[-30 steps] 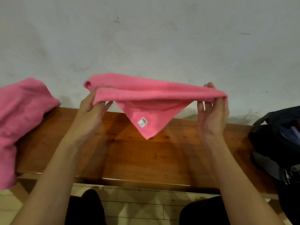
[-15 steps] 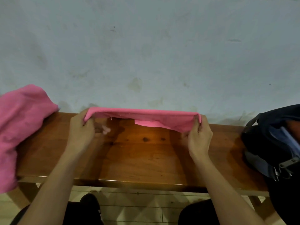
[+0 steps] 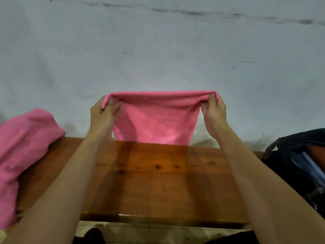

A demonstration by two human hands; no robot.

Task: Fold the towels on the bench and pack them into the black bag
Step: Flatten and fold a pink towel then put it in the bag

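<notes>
A pink towel (image 3: 154, 122) hangs in the air above the far edge of the wooden bench (image 3: 158, 182), stretched flat between both hands. My left hand (image 3: 102, 115) pinches its top left corner. My right hand (image 3: 213, 111) pinches the top right corner. The towel's lower edge drops behind the bench's back edge. A second pink towel (image 3: 22, 148) lies crumpled over the bench's left end. The black bag (image 3: 302, 164) stands open at the right end, with blue fabric showing inside.
A pale grey wall (image 3: 158, 50) rises directly behind the bench. Light floorboards and dark shoes show below the bench's front edge. Bare wood lies between the crumpled towel and the bag.
Both hands have lifted the towel up from the bench surface and it now hangs as a broad sheet instead of a low folded strip.
</notes>
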